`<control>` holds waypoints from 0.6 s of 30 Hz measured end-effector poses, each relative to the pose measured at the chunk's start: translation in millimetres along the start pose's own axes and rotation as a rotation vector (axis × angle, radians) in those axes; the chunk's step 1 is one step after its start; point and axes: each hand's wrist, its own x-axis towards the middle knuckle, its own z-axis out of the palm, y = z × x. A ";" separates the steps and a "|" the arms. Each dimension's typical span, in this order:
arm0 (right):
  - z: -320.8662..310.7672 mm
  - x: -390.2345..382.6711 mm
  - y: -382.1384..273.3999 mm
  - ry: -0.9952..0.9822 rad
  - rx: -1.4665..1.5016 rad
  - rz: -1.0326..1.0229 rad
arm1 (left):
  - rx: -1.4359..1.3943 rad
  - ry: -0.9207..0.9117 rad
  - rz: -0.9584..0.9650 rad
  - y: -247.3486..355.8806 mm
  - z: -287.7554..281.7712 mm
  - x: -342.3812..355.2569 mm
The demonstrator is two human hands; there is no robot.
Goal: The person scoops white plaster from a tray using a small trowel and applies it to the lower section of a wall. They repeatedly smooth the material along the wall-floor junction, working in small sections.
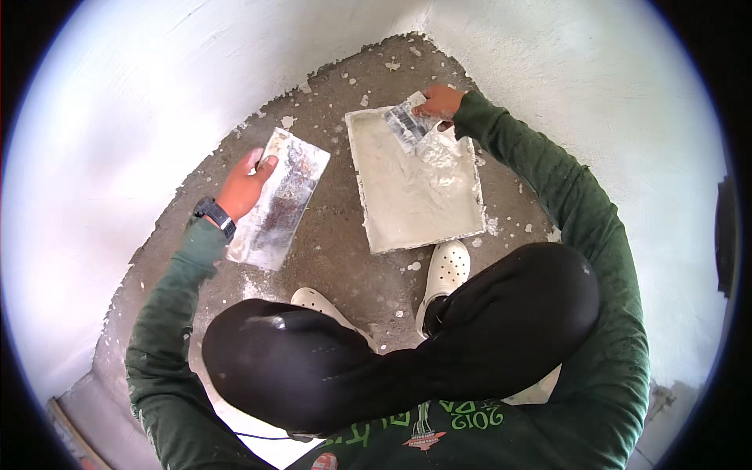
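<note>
My left hand (244,185) grips the edge of a flat rectangular plastering trowel (283,196), its face smeared with white and dark residue. A smaller putty knife (406,121) with a smeared grey blade is in my right hand (441,103). That blade lies over the far right part of a shallow rectangular tray (372,247). Inside the tray is pale, wet plaster (411,192), with a rougher white heap close to my right hand. The trowel is apart from the tray, to its left. How its handle is held underneath is hidden.
Whitish plastered walls (117,133) meet in a corner beyond the tray. The grey concrete floor (333,266) carries scattered plaster flecks. My feet in cream clogs (449,270) are near the tray, below my bent knees. A dark object (725,235) stands at the far right rim.
</note>
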 end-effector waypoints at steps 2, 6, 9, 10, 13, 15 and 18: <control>-29.2 24.6 40.0 -0.063 0.060 0.017 | 0.169 -0.070 0.024 36.6 34.2 29.4; -124.5 77.6 114.0 -0.172 -0.196 -0.244 | 0.419 -0.208 0.058 171.8 110.3 84.7; -182.2 89.4 112.4 -0.083 -0.445 -0.686 | 0.517 -0.278 0.077 253.0 134.6 105.6; -200.7 89.9 118.1 -0.100 -0.441 -0.674 | 0.529 -0.326 0.135 272.4 144.1 113.6; -228.8 110.4 103.5 -0.082 -0.367 -0.735 | 0.532 -0.550 0.105 349.4 153.0 118.5; -235.8 137.2 76.8 -0.072 -0.592 -0.462 | 0.444 -0.566 0.239 341.7 149.9 126.6; -232.9 158.7 51.1 -0.047 -0.736 -0.535 | 0.382 -0.470 0.437 320.0 147.5 124.1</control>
